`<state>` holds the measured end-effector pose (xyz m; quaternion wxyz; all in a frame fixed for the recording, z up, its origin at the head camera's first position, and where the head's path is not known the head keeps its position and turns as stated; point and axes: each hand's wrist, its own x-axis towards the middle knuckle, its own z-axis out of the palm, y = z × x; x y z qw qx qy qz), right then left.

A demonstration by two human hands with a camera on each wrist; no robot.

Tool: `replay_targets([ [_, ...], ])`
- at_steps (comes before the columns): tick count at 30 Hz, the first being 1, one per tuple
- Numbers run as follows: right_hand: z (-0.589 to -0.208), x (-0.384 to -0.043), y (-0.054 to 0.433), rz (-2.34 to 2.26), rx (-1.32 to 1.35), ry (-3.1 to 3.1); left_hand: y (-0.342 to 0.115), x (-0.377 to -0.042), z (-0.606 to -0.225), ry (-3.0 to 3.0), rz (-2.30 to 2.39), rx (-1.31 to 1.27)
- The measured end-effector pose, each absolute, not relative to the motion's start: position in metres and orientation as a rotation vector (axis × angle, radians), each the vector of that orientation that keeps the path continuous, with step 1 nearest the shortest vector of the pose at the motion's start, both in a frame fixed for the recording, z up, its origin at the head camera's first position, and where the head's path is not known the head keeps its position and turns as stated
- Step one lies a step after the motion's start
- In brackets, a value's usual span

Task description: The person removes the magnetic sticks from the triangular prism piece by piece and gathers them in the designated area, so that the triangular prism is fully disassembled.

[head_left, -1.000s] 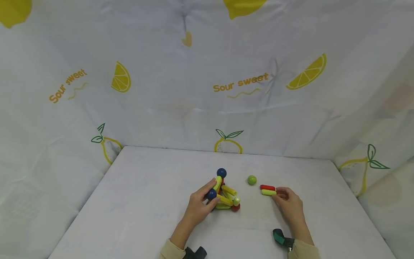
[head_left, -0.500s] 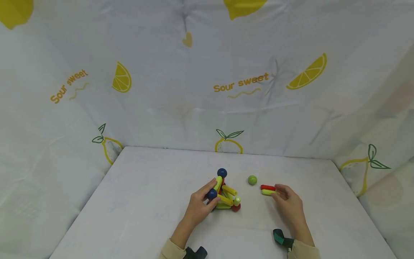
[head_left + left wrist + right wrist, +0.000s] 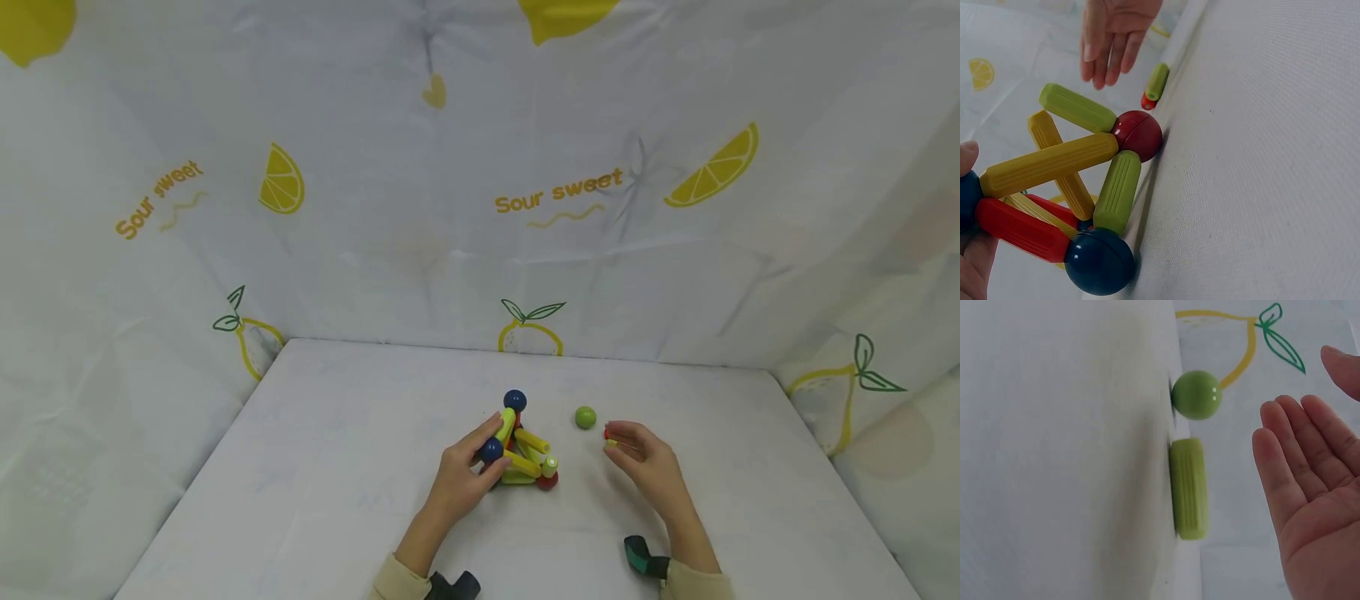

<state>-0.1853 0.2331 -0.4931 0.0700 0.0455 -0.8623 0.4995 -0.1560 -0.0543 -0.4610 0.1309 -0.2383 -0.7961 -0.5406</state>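
Note:
My left hand (image 3: pixel 453 482) grips a blue ball (image 3: pixel 491 451) at the near left corner of a build of magnetic sticks and balls. The build joins yellow (image 3: pixel 1054 165), light green and red sticks with blue balls and a red ball (image 3: pixel 1138 135); one light green stick (image 3: pixel 1077 107) juts up from the red ball. To the right, my right hand (image 3: pixel 656 471) hovers over a loose light green stick (image 3: pixel 1189 489) and a red stick (image 3: pixel 1148 102), mostly hiding them in the head view. Its fingers are extended, with nothing held in the right wrist view.
A green ball (image 3: pixel 585 417) lies loose on the white table (image 3: pixel 360 417), between the build and the right hand. Behind the table hangs a white cloth (image 3: pixel 390 208) printed with lemons.
My right hand has moved left from the right ends of the two loose sticks to over them. The left hand and the build have stayed in place.

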Motion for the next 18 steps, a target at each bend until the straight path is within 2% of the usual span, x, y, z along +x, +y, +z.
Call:
replay_targets([
  [9, -0.487, -0.184, 0.209, 1.660, 0.341, -2.579, -0.055, -0.157, -0.462, -2.319, -1.566, -0.692],
  [18, -0.486, -0.180, 0.191, 1.870, 0.359, -2.654, -0.055, -0.157, -0.462, -2.308, -1.548, -0.701],
])
